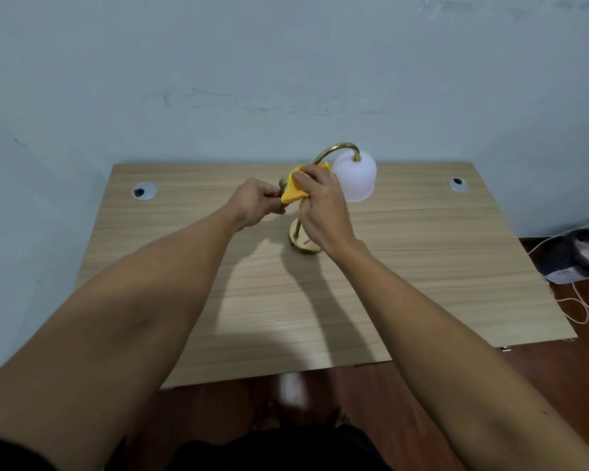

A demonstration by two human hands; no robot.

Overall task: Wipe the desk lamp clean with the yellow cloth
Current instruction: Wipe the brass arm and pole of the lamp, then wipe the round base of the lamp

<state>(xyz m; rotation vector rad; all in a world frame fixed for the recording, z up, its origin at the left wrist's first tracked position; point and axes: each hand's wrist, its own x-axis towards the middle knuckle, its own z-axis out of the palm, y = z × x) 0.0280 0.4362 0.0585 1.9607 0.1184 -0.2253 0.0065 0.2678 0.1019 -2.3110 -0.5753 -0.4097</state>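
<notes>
The desk lamp stands near the middle back of the wooden desk (pixel 422 266). It has a round brass base (pixel 300 240), a curved brass neck (pixel 337 147) and a white frosted shade (pixel 356 176) hanging to the right. My right hand (pixel 323 205) presses the yellow cloth (pixel 295 192) around the lamp's stem, about halfway up. My left hand (pixel 255 202) pinches a small brass part on the left side of the stem, just beside the cloth. The middle of the stem is hidden behind cloth and fingers.
Two round cable grommets sit in the desk, one at the back left (pixel 144 191) and one at the back right (pixel 458 184). A blue wall rises right behind the desk. On the floor to the right lie a dark bag (pixel 575 256) and white cords (pixel 578 307).
</notes>
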